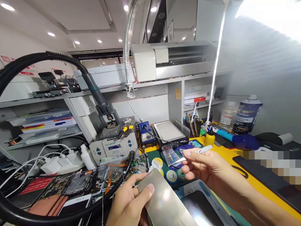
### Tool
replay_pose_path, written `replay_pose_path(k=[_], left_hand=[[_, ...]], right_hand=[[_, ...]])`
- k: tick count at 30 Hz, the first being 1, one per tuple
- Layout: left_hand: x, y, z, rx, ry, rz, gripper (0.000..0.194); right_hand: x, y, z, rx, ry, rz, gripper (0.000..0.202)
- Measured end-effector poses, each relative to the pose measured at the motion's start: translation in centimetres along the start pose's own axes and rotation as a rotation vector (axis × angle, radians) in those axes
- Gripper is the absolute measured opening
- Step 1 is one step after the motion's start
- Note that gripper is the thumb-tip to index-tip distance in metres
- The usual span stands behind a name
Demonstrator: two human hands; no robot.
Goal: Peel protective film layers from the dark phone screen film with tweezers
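Note:
My left hand [131, 201] grips a flat grey metal plate [162, 201] near the bottom middle, thumb pressed on its upper corner. The plate tilts up and away from me. My right hand [209, 169] pinches a thin silver blade-like tool [197, 152] between thumb and fingers, just above and right of the plate. The tool's tip points left and down toward the plate without touching it. Both hands hover over a green mat [162, 157] on the yellow bench [235, 157].
A soldering station [115, 144] with a thick black hose [30, 59] stands at left. Opened phones and circuit boards [77, 185] lie front left. A heating plate [169, 131], a yellow bottle [209, 138], a blue tool [237, 139] and a spray can [246, 114] sit behind.

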State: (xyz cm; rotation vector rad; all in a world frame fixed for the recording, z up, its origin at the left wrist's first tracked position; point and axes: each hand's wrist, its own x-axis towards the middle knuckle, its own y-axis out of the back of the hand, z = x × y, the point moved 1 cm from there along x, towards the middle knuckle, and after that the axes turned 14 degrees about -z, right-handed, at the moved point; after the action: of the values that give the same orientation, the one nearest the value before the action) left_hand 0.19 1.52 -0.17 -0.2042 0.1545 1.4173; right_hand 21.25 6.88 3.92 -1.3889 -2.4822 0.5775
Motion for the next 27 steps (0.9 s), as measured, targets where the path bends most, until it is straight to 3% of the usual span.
replay_pose_path(k=[5,12,15,19,21,27], left_hand=[[1.7,-1.4,0.0,0.476,-0.073,-0.043,0.032],[0.8,-1.6,0.9,0.886,-0.155,0.218,0.021],[-0.4,-2.3,2.1,0.942,-0.327,0.288,0.021],[-1.7,-3.7,3.5,0.95,-0.616,0.245,0.014],[-2.0,-4.1,3.9,1.06,-0.671,0.215,0.005],[-3.6,-3.1,4.5,1.281,-0.722,0.156,0.019]], right_hand=[[0.2,0.5,-0.1,0.01,-0.017,-0.023,0.016],[0.1,0.9,0.5,0.016,0.011,-0.059,0.018],[-0.3,0.5,0.4,0.017,0.019,-0.09,0.019],[-0.9,-0.4,0.2,-0.012,-0.004,-0.14,0.02],[-1.1,-0.6,0.2,-0.019,-0.02,-0.174,0.021],[-1.1,-0.1,0.6,-0.057,-0.008,-0.222,0.025]])
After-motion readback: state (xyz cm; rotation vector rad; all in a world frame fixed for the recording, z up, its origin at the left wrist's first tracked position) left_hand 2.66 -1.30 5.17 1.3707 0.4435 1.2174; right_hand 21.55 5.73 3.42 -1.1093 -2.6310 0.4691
